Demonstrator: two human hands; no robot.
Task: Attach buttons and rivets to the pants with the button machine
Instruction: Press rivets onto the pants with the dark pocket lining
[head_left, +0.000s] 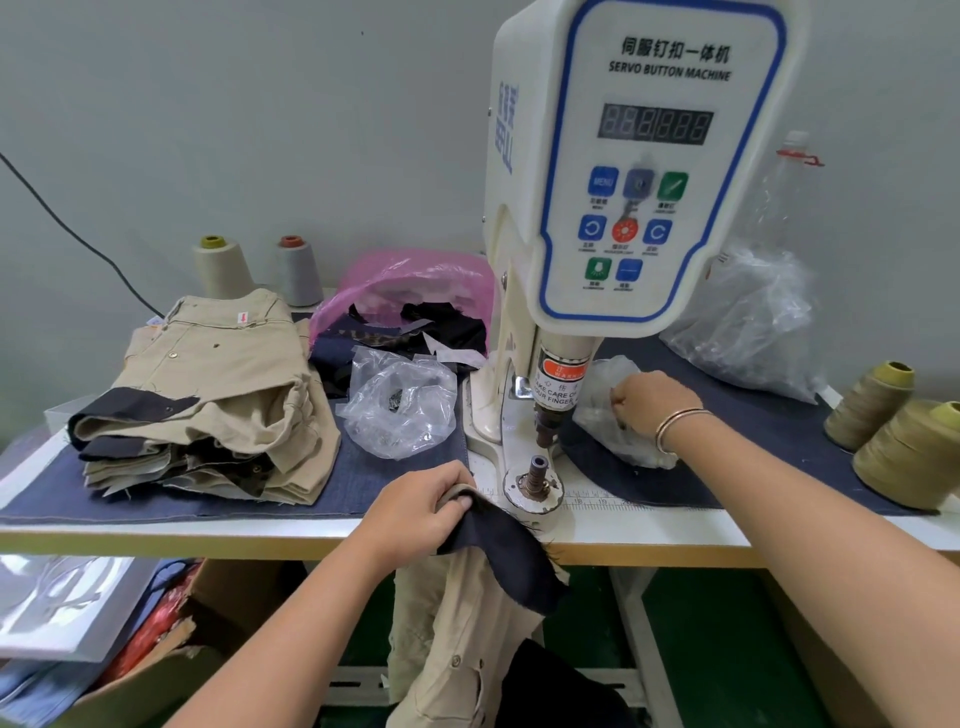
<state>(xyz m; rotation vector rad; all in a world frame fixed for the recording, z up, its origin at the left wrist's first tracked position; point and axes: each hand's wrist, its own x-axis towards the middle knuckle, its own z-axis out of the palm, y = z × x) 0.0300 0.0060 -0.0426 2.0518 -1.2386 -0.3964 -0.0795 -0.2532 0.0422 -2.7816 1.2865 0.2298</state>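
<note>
The white servo button machine (623, 171) stands at the middle of the table, its lower die post (536, 470) under the punch head. My left hand (426, 506) grips the waistband of beige pants with dark navy lining (483, 597) at the table's front edge, just left of the die; the pants hang down below the table. My right hand (652, 402) reaches into a clear plastic bag (608, 421) right of the machine, fingers curled inside it; what they pinch is hidden.
A stack of beige pants (208, 395) lies at the left on blue denim cloth (156, 499). A clear bag with small metal parts (400, 410), a pink bag of scraps (410, 291) and thread cones (904, 441) sit around. A cardboard box (171, 665) sits under the table.
</note>
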